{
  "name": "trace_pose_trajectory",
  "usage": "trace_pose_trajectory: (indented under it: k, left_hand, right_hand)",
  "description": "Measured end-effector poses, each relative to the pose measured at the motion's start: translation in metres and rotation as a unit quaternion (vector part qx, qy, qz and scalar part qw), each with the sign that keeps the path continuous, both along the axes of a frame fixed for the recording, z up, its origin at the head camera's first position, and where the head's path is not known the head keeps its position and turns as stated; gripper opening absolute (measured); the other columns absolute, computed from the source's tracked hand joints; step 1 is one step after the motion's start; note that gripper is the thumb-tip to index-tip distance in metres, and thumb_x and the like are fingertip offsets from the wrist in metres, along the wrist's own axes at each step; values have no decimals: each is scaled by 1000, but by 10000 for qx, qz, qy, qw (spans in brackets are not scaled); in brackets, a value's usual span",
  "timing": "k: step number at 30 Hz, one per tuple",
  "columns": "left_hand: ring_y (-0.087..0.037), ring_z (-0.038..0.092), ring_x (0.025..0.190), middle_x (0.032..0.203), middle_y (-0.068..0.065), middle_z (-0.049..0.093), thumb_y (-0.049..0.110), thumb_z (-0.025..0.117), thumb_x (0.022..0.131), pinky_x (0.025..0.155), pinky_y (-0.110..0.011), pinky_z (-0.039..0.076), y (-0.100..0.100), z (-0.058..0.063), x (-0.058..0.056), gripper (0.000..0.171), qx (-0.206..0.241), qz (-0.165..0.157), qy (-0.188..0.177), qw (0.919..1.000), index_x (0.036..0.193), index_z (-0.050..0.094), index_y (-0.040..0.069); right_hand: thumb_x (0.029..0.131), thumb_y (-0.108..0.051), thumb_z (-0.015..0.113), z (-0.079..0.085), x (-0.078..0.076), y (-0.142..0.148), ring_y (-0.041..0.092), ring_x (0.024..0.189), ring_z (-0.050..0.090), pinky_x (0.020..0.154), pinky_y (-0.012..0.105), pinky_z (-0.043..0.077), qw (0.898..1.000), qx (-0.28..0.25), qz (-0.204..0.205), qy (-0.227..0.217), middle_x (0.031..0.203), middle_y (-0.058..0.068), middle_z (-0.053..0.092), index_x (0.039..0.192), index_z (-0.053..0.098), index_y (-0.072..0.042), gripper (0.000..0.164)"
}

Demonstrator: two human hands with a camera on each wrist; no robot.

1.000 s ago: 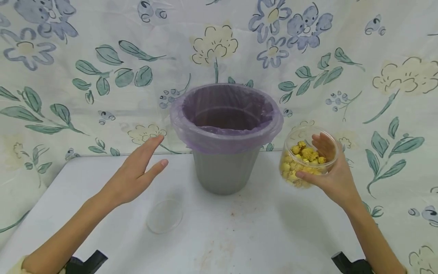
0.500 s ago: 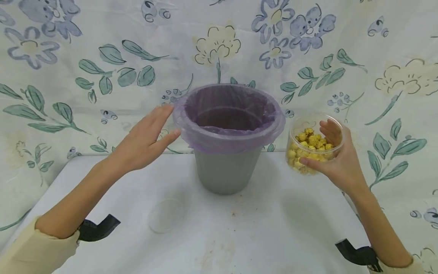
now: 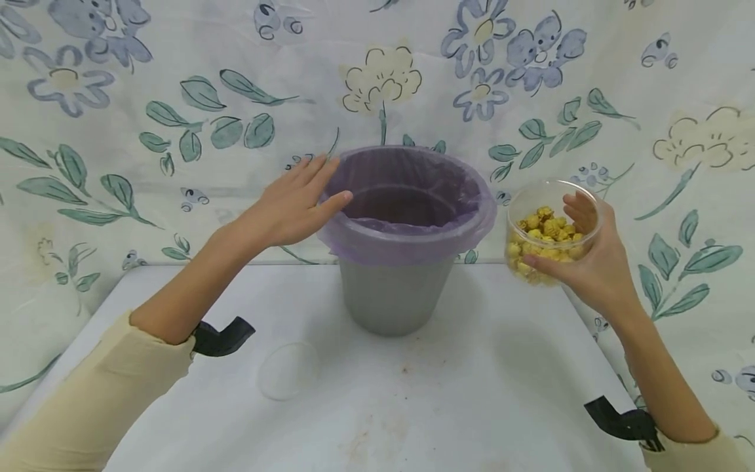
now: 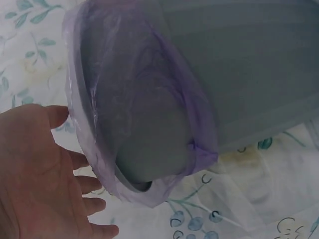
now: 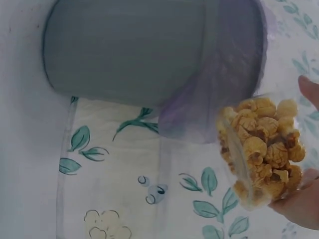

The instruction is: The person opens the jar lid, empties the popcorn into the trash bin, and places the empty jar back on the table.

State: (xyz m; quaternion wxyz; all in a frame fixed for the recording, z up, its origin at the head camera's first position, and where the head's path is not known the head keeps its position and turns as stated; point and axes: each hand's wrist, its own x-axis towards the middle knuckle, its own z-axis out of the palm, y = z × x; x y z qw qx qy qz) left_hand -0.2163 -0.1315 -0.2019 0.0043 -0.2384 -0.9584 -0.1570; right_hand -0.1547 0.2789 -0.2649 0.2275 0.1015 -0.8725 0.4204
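My right hand [image 3: 601, 269] grips a clear round plastic jar [image 3: 519, 226] partly filled with yellow popcorn [image 3: 545, 236], held above the table's right side. In the right wrist view the popcorn [image 5: 264, 149] shows through the jar wall. A grey bin [image 3: 389, 295] lined with a thin purple bag [image 3: 407, 246] stands at the back middle. Fingers straight, my left hand [image 3: 295, 206] is at the bin's left rim; whether it touches the bag is hard to tell. The left wrist view has that hand [image 4: 40, 174] beside the bagged rim [image 4: 94, 154].
A clear round lid [image 3: 289, 372] lies on the white table [image 3: 194, 400], left of centre. Small brownish crumbs and smears [image 3: 377, 432] mark the tabletop in front of the bin. A floral cloth [image 3: 295, 72] hangs behind the table.
My left hand has moved up and to the right, reaching the bin's left rim. The right hand has raised the jar of popcorn and shifted it slightly to the right.
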Motion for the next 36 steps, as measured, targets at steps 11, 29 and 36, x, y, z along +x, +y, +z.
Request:
trace_pose_trajectory:
  k: [11,29,36]
  left_hand:
    - [-39,-14,148,166,-15,-7,58,24,104,113,-65,-5,17,1,-33,77,-340,503,-469,9970,161,-2,13]
    - [-39,-15,148,165,-16,-7,61,23,103,112,-67,-7,22,-9,-45,77,-570,780,-596,9935,162,2,15]
    - [-38,-14,149,166,-15,-6,60,23,104,112,-67,-6,25,-10,-44,75,-571,847,-541,9933,162,4,16]
  right_hand:
    - [73,-15,91,14,-17,6,28,140,37,107,45,41,9980,534,-262,222,152,8,41,154,26,-17,105]
    - [70,-23,94,53,-56,-7,37,135,40,107,57,37,9908,1285,-96,422,153,15,36,158,20,-14,115]
    - [68,-24,94,59,-73,-14,36,128,44,105,55,40,9852,1609,61,583,146,17,40,157,21,-12,116]
